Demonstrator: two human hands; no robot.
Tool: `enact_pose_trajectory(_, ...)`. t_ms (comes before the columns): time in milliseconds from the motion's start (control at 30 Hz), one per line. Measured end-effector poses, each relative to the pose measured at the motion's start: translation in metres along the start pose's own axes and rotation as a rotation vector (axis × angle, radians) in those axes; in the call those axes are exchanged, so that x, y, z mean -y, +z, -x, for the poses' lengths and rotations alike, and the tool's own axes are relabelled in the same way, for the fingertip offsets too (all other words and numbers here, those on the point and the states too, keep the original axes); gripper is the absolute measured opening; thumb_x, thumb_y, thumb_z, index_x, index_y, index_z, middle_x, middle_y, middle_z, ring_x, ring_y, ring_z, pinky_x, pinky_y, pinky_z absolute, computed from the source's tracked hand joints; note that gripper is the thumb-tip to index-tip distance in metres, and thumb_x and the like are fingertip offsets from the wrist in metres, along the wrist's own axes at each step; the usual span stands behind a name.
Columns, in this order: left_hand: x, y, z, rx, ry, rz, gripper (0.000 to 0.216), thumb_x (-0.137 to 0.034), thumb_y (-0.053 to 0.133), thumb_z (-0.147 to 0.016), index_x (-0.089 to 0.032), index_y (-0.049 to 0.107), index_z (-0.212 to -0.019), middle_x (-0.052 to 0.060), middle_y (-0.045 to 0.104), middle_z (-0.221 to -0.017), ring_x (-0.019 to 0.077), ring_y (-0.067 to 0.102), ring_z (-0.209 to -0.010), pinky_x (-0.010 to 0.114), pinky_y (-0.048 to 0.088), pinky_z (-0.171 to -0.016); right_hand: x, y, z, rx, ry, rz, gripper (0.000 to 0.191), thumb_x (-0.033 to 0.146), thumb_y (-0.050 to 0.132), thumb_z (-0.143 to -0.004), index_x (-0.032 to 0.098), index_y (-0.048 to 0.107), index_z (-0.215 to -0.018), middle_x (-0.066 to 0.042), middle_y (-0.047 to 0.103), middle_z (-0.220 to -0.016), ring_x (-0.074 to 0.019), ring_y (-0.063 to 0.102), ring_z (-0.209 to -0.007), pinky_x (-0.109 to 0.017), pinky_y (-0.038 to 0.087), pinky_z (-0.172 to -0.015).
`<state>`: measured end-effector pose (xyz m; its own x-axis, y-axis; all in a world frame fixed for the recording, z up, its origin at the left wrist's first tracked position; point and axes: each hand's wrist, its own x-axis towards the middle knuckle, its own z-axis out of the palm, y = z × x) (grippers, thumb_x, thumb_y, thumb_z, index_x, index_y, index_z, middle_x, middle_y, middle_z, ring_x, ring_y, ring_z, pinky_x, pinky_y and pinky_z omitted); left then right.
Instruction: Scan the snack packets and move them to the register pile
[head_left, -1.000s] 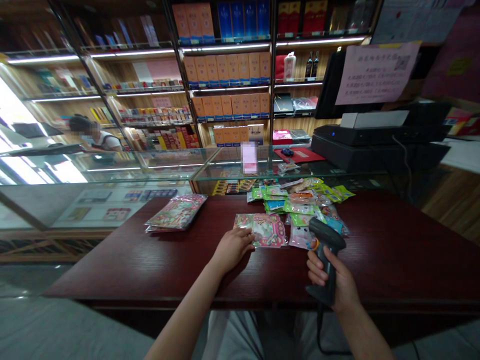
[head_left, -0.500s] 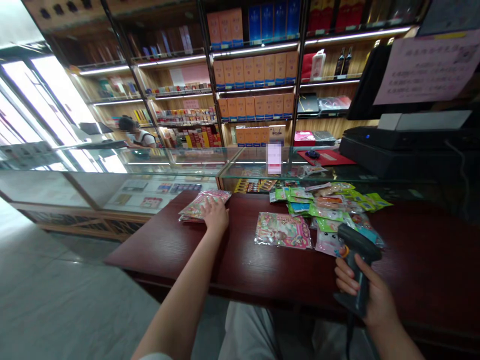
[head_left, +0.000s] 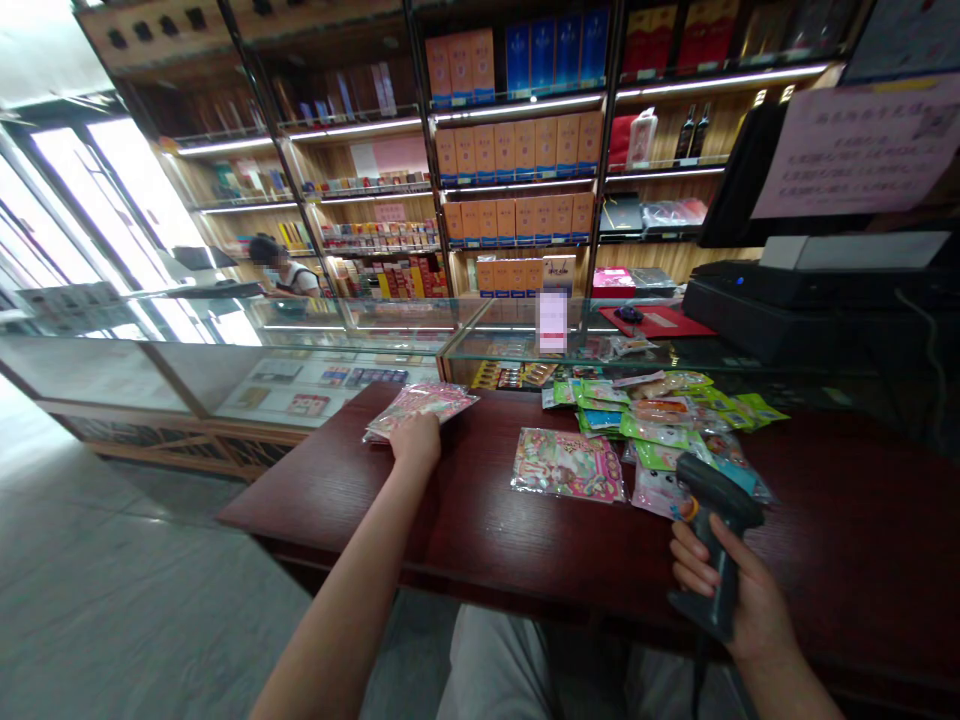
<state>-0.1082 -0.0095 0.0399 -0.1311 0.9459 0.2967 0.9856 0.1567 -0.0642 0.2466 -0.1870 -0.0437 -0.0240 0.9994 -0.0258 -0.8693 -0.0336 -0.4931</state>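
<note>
My left hand (head_left: 417, 440) is closed at the near edge of a stack of pink, plastic-wrapped picture packets (head_left: 427, 398) on the dark red desk; its fingertips are largely hidden. The stack's far edge looks slightly lifted or fanned. A dark grey handheld barcode scanner (head_left: 716, 500) sits in the grip of my right hand (head_left: 742, 590), its head tilted up and its cord hanging down. Between the hands lies a single pink packet (head_left: 568, 465), flat on the desk. Beyond the scanner is a heap of small green and clear snack bags (head_left: 660, 415).
Behind the desk (head_left: 465, 510) runs a glass display counter (head_left: 360, 325). At the right stand a monitor with a pink paper sign (head_left: 847, 150) and a black machine (head_left: 795, 310). Another person (head_left: 285, 270) is at the far left, before shelves of boxes.
My left hand has gone from lying spread on the stack to closing at its near edge, and the packets have shifted slightly right. My right hand keeps hold of the scanner.
</note>
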Motion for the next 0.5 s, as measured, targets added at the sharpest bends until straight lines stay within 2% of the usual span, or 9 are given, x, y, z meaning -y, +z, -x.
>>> enact_pose_trajectory(133, -0.009, -0.014, 0.01, -0.225, 0.088, 0.092, 0.036, -0.014, 0.036, -0.089, -0.014, 0.071, -0.095, 0.02, 0.07, -0.092, 0.0327, 0.065, -0.094, 0.042, 0.046, -0.079, 0.0, -0.001, -0.001, 0.0, 0.004, -0.002, 0.016, 0.026, 0.076, -0.079, 0.018, 0.064, -0.085, 0.005, 0.054, -0.057, -0.0025, 0.044, -0.038, -0.009, 0.04, -0.034)
enact_pose_trajectory(200, -0.019, -0.014, 0.014, -0.299, 0.133, 0.285, 0.034, -0.017, 0.038, -0.089, -0.019, 0.07, -0.101, 0.015, 0.071, -0.095, 0.0296, 0.065, -0.093, 0.039, 0.046, -0.079, 0.0, -0.002, -0.001, 0.004, 0.003, -0.004, 0.015, 0.026, 0.076, -0.079, 0.018, 0.063, -0.083, 0.005, 0.054, -0.056, -0.003, 0.043, -0.038, -0.01, 0.04, -0.034)
enact_pose_trajectory(267, -0.033, -0.007, 0.015, -0.346, 0.139, 0.606, 0.03, -0.022, 0.042, -0.089, -0.021, 0.068, -0.104, 0.011, 0.071, -0.095, 0.0265, 0.065, -0.09, 0.037, 0.046, -0.08, -0.001, -0.003, -0.002, 0.007, -0.004, -0.003, 0.014, 0.026, 0.075, -0.079, 0.019, 0.063, -0.081, 0.005, 0.054, -0.056, -0.0032, 0.042, -0.038, -0.01, 0.04, -0.035)
enact_pose_trajectory(367, -0.061, 0.015, 0.014, -0.294, 0.107, 1.329, 0.024, -0.035, 0.052, -0.085, -0.017, 0.067, -0.09, 0.007, 0.07, -0.084, 0.0222, 0.064, -0.081, 0.034, 0.049, -0.076, -0.002, -0.004, -0.002, 0.006, -0.015, 0.024, 0.02, 0.028, 0.073, -0.081, 0.018, 0.06, -0.07, 0.005, 0.053, -0.055, -0.0025, 0.039, -0.037, -0.01, 0.039, -0.034)
enact_pose_trajectory(433, -0.08, 0.032, 0.015, -0.17, 0.068, 1.801, 0.031, -0.044, 0.062, -0.078, -0.015, 0.064, -0.09, 0.006, 0.07, -0.083, 0.0198, 0.064, -0.075, 0.034, 0.051, -0.074, -0.004, -0.003, -0.002, 0.007, -0.019, 0.07, 0.022, 0.03, 0.074, -0.081, 0.017, 0.06, -0.069, 0.005, 0.053, -0.054, -0.0022, 0.039, -0.037, -0.01, 0.038, -0.034)
enact_pose_trajectory(500, -0.095, 0.048, 0.018, -0.092, 0.015, 2.042, 0.039, -0.046, 0.07, -0.072, -0.014, 0.063, -0.092, 0.006, 0.07, -0.084, 0.0178, 0.065, -0.073, 0.033, 0.052, -0.075, -0.005, -0.001, -0.002, 0.005, -0.038, 0.134, 0.017, 0.031, 0.074, -0.081, 0.018, 0.064, -0.078, 0.005, 0.054, -0.055, -0.0023, 0.04, -0.036, -0.011, 0.037, -0.033)
